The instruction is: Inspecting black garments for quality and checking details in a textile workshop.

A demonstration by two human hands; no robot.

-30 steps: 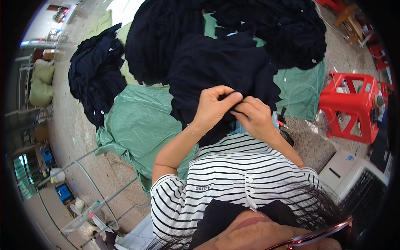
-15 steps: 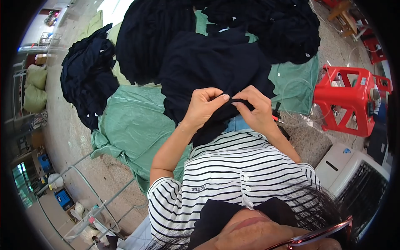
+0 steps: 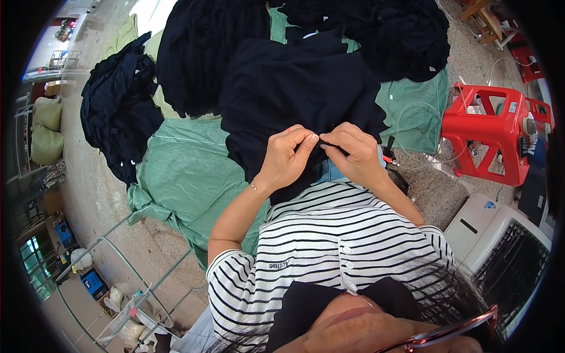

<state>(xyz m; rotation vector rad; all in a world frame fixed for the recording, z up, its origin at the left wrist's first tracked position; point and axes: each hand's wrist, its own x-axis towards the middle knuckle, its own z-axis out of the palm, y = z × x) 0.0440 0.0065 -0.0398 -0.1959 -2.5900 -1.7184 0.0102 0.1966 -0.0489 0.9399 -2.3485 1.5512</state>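
Note:
A dark navy garment (image 3: 294, 88) lies spread over my lap and the green sheet (image 3: 182, 176) in front of me. My left hand (image 3: 286, 157) pinches the garment's near edge between thumb and fingers. Close beside it, my right hand (image 3: 353, 154) grips the same edge, fingertips almost meeting the left hand's. A small thin dark thing shows between the fingers; I cannot tell what it is. My striped shirt fills the lower middle of the view.
Heaps of dark garments lie at the left (image 3: 118, 117), top middle (image 3: 206, 53) and top right (image 3: 388, 35). A red plastic stool (image 3: 494, 132) stands at the right, a white fan unit (image 3: 506, 253) lower right, a metal rack (image 3: 135, 276) lower left.
Both hands stay pinched together on the garment's edge with small finger shifts. The view has drifted a little, so the garment and hands sit slightly lower in the picture.

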